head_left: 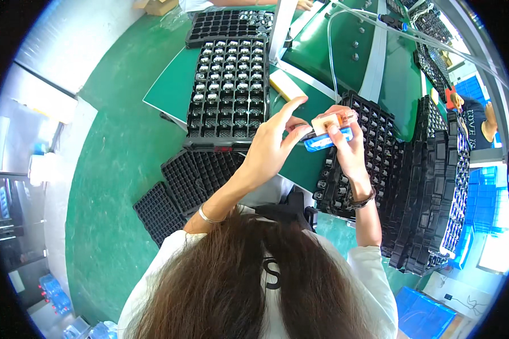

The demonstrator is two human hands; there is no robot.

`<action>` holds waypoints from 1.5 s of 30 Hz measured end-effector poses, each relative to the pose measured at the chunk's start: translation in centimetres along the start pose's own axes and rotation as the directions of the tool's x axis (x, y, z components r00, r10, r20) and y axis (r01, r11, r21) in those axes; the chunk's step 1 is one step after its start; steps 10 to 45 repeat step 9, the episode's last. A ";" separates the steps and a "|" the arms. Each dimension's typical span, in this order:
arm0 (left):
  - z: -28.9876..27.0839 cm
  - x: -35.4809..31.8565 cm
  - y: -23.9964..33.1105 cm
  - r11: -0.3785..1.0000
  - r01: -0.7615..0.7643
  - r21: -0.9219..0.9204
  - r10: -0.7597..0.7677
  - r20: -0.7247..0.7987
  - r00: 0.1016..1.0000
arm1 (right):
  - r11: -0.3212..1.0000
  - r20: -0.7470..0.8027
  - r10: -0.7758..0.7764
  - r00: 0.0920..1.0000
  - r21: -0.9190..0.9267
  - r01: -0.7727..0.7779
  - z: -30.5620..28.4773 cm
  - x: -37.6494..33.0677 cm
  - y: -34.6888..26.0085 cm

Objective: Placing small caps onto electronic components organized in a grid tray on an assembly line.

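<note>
My right hand (348, 144) is closed around a blue block (320, 143) with a cream and orange top piece (326, 123). Its thumb lies across the front of the two, and a small metal tip shows by the fingers. From the left, my left hand (274, 141) reaches to the near end of the block. The index finger is stretched upward, while the thumb and another finger close on a small dark piece (307, 135) there. What that piece is, I cannot make out. Both hands are above the green table (302, 166).
A black tray (229, 138) partly filled with small metal parts lies left. Another filled tray (373, 113) sits right, beside tall stacks of black trays (421, 198). A yellow-and-white block (287, 86) rests behind my hands. A metal post (283, 28) rises ahead. Another person (478, 121) is far right.
</note>
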State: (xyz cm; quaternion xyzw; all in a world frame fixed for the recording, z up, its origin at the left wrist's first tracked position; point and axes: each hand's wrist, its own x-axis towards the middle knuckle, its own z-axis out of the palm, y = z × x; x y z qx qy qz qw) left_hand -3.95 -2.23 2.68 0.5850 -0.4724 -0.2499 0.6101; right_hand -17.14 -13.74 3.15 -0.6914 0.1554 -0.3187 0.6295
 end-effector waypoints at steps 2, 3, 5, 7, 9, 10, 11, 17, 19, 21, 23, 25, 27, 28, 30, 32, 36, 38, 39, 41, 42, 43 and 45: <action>-0.1 -0.1 0.0 0.999 0.026 -0.018 -0.026 0.005 1.000 | 1.000 0.007 -0.005 1.000 0.001 0.005 0.1 0.1 0.1; -0.1 -0.2 0.1 0.999 0.030 -0.032 -0.031 -0.012 0.999 | 1.000 0.024 0.006 1.000 -0.019 -0.005 0.1 0.0 0.4; 0.1 -0.4 0.0 0.998 0.038 -0.046 -0.040 -0.032 0.999 | 0.999 0.044 0.019 0.999 -0.037 -0.018 0.2 0.0 0.8; 0.4 -0.6 -0.3 0.999 0.009 -0.047 -0.014 -0.095 0.995 | 1.000 0.055 0.030 0.998 -0.004 -0.030 0.5 -0.1 1.0; 0.6 -0.7 -1.2 0.997 0.017 -0.082 -0.025 -0.106 0.994 | 1.000 0.061 0.010 0.998 -0.013 -0.009 0.9 -0.1 1.4; 0.6 -0.7 -1.2 0.997 0.017 -0.082 -0.025 -0.106 0.994 | 1.000 0.061 0.010 0.998 -0.013 -0.009 0.9 -0.1 1.4; 0.6 -0.7 -1.2 0.997 0.017 -0.082 -0.025 -0.106 0.994 | 1.000 0.061 0.010 0.998 -0.013 -0.009 0.9 -0.1 1.4; 0.6 -0.7 -1.2 0.997 0.017 -0.082 -0.025 -0.106 0.994 | 1.000 0.061 0.010 0.998 -0.013 -0.009 0.9 -0.1 1.4; 0.6 -0.7 -1.2 0.997 0.017 -0.082 -0.025 -0.106 0.994 | 1.000 0.061 0.010 0.998 -0.013 -0.009 0.9 -0.1 1.4; 0.6 -0.7 -1.2 0.997 0.017 -0.082 -0.025 -0.106 0.994 | 1.000 0.061 0.010 0.998 -0.013 -0.009 0.9 -0.1 1.4; 0.6 -0.7 -1.2 0.997 0.017 -0.082 -0.025 -0.106 0.994 | 1.000 0.061 0.010 0.998 -0.013 -0.009 0.9 -0.1 1.4; 0.6 -0.7 -1.2 0.997 0.017 -0.082 -0.025 -0.106 0.994 | 1.000 0.061 0.010 0.998 -0.013 -0.009 0.9 -0.1 1.4; 0.6 -0.7 -1.2 0.997 0.017 -0.082 -0.025 -0.106 0.994 | 1.000 0.061 0.010 0.998 -0.013 -0.009 0.9 -0.1 1.4; 0.6 -0.7 -1.2 0.997 0.017 -0.082 -0.025 -0.106 0.994 | 1.000 0.061 0.010 0.998 -0.013 -0.009 0.9 -0.1 1.4; 0.6 -0.7 -1.2 0.997 0.017 -0.082 -0.025 -0.106 0.994 | 1.000 0.061 0.010 0.998 -0.013 -0.009 0.9 -0.1 1.4; 0.6 -0.7 -1.2 0.997 0.017 -0.082 -0.025 -0.106 0.994 | 1.000 0.061 0.010 0.998 -0.013 -0.009 0.9 -0.1 1.4; 0.6 -0.7 -1.2 0.997 0.017 -0.082 -0.025 -0.106 0.994 | 1.000 0.061 0.010 0.998 -0.013 -0.009 0.9 -0.1 1.4; 0.6 -0.7 -1.2 0.997 0.017 -0.082 -0.025 -0.106 0.994 | 1.000 0.061 0.010 0.998 -0.013 -0.009 0.9 -0.1 1.4; 0.6 -0.7 -1.2 0.997 0.017 -0.082 -0.025 -0.106 0.994 | 1.000 0.061 0.010 0.998 -0.013 -0.009 0.9 -0.1 1.4; 0.6 -0.7 -1.2 0.997 0.017 -0.082 -0.025 -0.106 0.994 | 1.000 0.061 0.010 0.998 -0.013 -0.009 0.9 -0.1 1.4; 0.6 -0.7 -1.2 0.997 0.017 -0.082 -0.025 -0.106 0.994 | 1.000 0.061 0.010 0.998 -0.013 -0.009 0.9 -0.1 1.4; 0.6 -0.7 -1.2 0.997 0.017 -0.082 -0.025 -0.106 0.994 | 1.000 0.061 0.010 0.998 -0.013 -0.009 0.9 -0.1 1.4; 0.6 -0.7 -1.2 0.997 0.017 -0.082 -0.025 -0.106 0.994 | 1.000 0.061 0.010 0.998 -0.013 -0.009 0.9 -0.1 1.4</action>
